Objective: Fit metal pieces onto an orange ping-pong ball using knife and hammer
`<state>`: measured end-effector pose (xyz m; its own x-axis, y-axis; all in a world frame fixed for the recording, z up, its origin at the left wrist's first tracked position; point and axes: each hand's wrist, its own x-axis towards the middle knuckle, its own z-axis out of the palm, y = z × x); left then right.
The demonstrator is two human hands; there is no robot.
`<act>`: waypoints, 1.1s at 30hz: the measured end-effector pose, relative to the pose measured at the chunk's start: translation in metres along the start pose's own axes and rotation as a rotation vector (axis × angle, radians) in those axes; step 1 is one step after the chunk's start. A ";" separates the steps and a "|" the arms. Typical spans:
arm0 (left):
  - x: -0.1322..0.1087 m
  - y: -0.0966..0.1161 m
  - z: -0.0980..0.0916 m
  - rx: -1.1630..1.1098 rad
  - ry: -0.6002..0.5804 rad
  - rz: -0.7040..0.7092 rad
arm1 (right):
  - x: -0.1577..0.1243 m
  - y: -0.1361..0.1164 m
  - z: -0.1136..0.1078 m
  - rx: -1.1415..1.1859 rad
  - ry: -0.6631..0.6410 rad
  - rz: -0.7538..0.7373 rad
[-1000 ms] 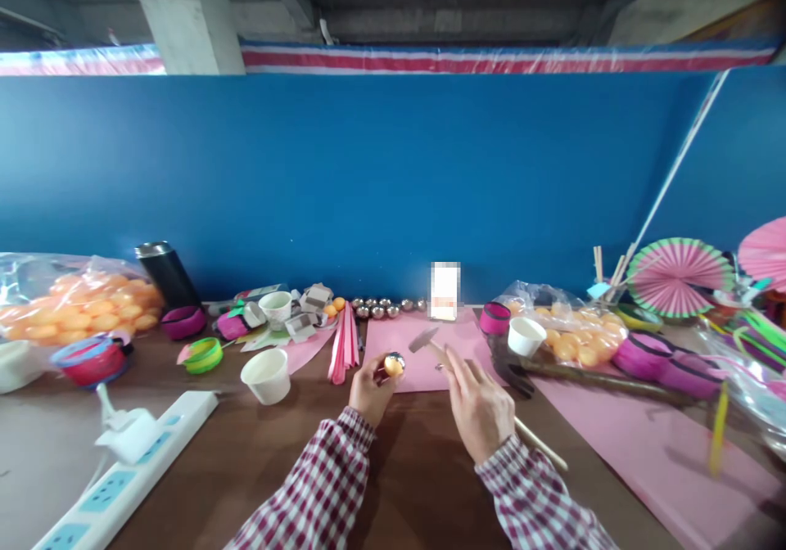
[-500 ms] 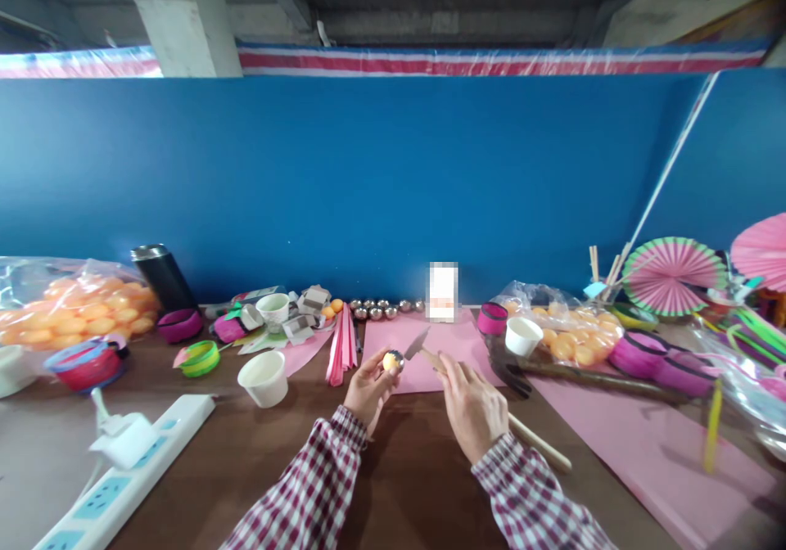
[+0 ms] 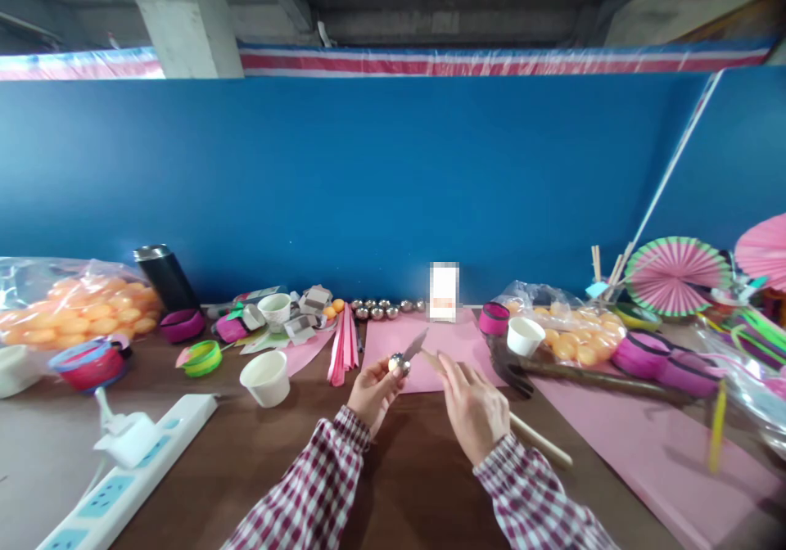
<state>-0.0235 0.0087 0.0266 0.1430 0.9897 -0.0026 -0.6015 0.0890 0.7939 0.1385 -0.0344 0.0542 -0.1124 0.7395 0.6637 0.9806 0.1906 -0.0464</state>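
My left hand (image 3: 376,393) is closed around a small shiny silver ball (image 3: 399,364), which has a yellowish patch or reflection on its left side. A thin grey pointed strip (image 3: 416,343) sticks up beside the ball; whether it is foil or a blade I cannot tell. My right hand (image 3: 472,403) pinches a pale wooden stick (image 3: 432,360), its tip towards the ball but apart from it. A pale rod (image 3: 544,442) in line with it shows behind my right wrist; the hand hides whether they are one piece. Pink paper (image 3: 393,380) lies beneath the ball.
Several silver balls (image 3: 376,313) line the back. White cups (image 3: 265,378) stand left and right (image 3: 525,337). A hammer (image 3: 583,378) lies at right near bagged orange balls (image 3: 583,345). Pink strips (image 3: 344,349), a power strip (image 3: 132,472) and a black bottle (image 3: 165,280) are at left.
The ball has turned in my left hand, showing more silver and less yellow. My left hand has shifted slightly right, and the grey strip stands steeper. My right hand is nearly still.
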 end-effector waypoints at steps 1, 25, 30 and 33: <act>0.000 0.000 0.000 -0.015 0.015 -0.002 | 0.000 0.000 0.000 -0.004 0.023 0.019; -0.001 0.000 -0.002 -0.089 0.021 -0.081 | 0.000 0.000 0.001 0.002 -0.015 0.014; 0.001 -0.001 -0.004 -0.087 0.081 -0.116 | -0.001 -0.001 0.001 -0.018 0.023 0.070; 0.001 -0.002 -0.005 -0.100 0.064 -0.119 | -0.001 -0.001 0.001 -0.005 0.002 0.031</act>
<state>-0.0258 0.0100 0.0219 0.1696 0.9763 -0.1342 -0.6586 0.2136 0.7216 0.1374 -0.0342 0.0529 -0.0814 0.7434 0.6638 0.9844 0.1642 -0.0631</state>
